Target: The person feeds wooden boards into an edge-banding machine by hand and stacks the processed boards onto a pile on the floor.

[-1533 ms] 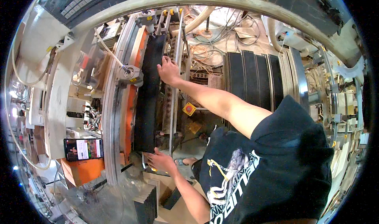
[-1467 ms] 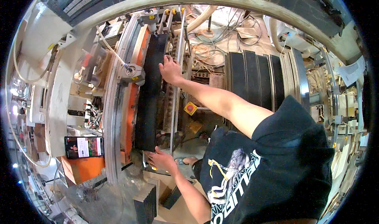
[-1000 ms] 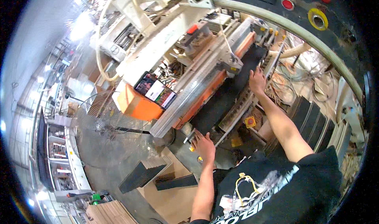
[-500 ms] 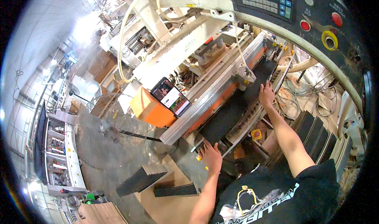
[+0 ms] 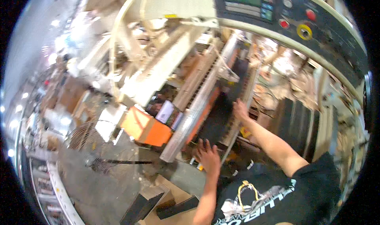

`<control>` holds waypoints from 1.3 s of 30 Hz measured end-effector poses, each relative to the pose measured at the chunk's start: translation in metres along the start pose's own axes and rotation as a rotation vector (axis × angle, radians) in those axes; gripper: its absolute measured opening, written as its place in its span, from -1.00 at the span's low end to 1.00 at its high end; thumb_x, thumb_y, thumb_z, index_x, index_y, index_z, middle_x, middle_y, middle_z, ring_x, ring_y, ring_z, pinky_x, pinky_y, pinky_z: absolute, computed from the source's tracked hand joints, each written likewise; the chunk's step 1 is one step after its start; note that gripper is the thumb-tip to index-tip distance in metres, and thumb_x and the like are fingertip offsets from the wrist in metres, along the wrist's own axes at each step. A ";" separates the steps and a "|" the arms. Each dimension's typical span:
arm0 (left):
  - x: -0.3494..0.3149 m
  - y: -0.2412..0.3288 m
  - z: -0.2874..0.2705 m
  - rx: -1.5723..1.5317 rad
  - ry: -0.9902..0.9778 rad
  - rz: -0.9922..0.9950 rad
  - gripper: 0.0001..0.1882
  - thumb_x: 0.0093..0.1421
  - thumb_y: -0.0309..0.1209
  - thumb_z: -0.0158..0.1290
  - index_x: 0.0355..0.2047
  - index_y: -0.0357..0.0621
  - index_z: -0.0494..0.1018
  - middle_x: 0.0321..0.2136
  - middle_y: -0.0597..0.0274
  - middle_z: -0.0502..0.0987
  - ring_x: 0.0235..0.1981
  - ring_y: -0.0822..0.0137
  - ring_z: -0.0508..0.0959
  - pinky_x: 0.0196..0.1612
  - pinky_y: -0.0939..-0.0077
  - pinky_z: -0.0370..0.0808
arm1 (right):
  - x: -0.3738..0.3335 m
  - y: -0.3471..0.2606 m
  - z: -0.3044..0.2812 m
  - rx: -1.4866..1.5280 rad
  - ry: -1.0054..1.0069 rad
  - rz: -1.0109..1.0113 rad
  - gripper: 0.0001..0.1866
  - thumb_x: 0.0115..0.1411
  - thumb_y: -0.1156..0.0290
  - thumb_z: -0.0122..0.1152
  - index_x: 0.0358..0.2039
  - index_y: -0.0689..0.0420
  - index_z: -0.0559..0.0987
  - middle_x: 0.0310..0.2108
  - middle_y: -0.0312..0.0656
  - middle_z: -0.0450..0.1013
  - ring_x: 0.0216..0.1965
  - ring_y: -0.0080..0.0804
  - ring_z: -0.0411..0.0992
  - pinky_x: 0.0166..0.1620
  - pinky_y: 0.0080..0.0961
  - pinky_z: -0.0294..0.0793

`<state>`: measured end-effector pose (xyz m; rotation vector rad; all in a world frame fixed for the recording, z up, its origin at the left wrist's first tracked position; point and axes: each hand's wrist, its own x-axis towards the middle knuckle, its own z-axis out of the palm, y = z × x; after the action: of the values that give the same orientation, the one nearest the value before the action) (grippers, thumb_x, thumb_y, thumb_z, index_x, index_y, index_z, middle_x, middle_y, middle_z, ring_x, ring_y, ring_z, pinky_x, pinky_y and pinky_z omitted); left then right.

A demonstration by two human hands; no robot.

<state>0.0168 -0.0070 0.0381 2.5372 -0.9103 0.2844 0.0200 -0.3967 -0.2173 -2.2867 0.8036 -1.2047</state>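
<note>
black panel (image 5: 220, 113), long and narrow, lies in the machine; near end at the left hand (image 5: 208, 157), length running on past the right hand (image 5: 240, 109). left hand: fingers spread wide, closed round nothing i can see. right hand farther along, at the panel's right edge, fingers bent over it or just beside; grip or light rest, cannot tell. my guess: one hand at the end, one on the long side, so the panel sits straight and does not skew.

left of both hands, an orange strip (image 5: 209, 104), then a silver rail (image 5: 194, 112), run alongside the panel, likely a straight edge for it. past the rail, up and left of the left hand, a phone (image 5: 165, 112) by an orange box (image 5: 146, 128), seemingly propped to be seen without holding. right of the right hand, a row of dark boards (image 5: 295, 126), upright, perhaps for easy reach. well beyond both hands, a control console (image 5: 295, 17).

hard to make out: everything smeared. panel's far end lost in shade past the right hand; left palm's underside hidden; phone screen a blur; board stack (image 5: 144, 201) below-left of the left hand cut off by the lower edge
</note>
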 end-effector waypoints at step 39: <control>-0.027 0.080 0.005 -0.817 -1.000 0.084 -0.40 0.25 -0.24 0.20 0.15 -0.42 0.34 -0.07 -0.09 0.57 -0.06 0.13 0.56 0.03 0.31 0.45 | -0.079 -0.198 -0.250 0.536 0.405 1.175 -0.61 0.36 0.17 0.15 -0.10 0.30 0.60 -0.23 -0.22 0.57 -0.16 -0.51 0.45 -0.03 -0.49 0.41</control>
<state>-0.0552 -0.0497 0.0504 1.7594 -1.1232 -1.1868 -0.1691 -0.2244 -0.0112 -0.8284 1.4346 -1.0589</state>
